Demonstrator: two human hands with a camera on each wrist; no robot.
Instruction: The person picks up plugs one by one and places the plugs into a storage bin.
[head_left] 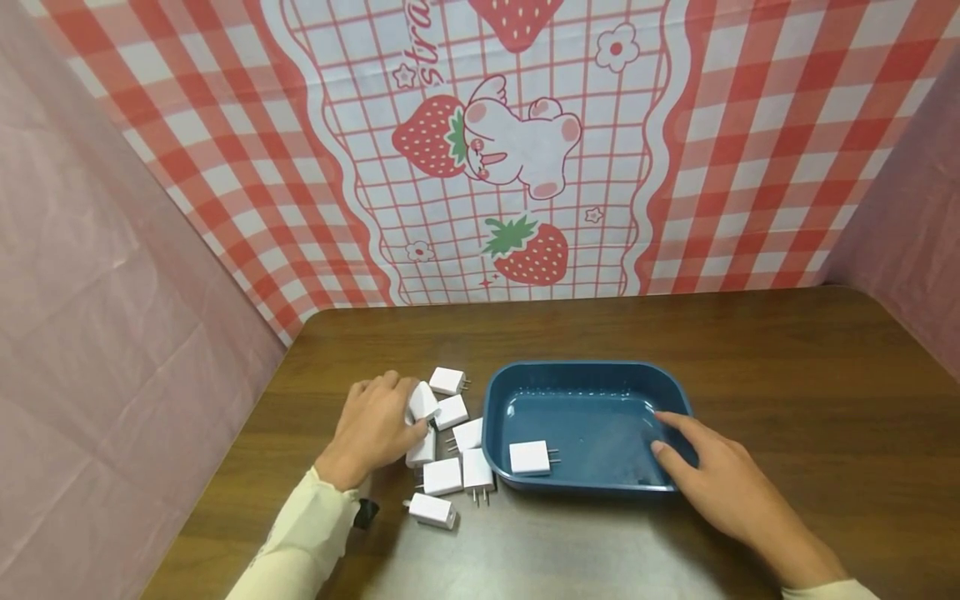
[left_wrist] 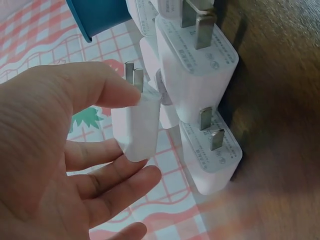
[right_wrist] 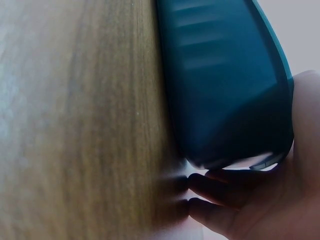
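My left hand [head_left: 381, 425] pinches a white charger plug [left_wrist: 135, 127] between thumb and fingers, its two metal prongs pointing up in the left wrist view. The charger is held above a cluster of similar white charger plugs [head_left: 442, 477] lying on the table. My right hand [head_left: 723, 475] holds the right end of a blue plastic bin [head_left: 585, 362]; its thumb reaches over the rim, and in the right wrist view other fingers [right_wrist: 215, 192] lie outside the end wall. Inside the bin, one white charger [head_left: 529, 458] lies on its side near the left wall.
The brown wooden table [head_left: 810, 392] carries the bin and the chargers. Several chargers sit right against the bin's left side. A red-and-white strawberry cloth [head_left: 525, 125] hangs behind the table, with pink cloth [head_left: 112, 292] at the sides.
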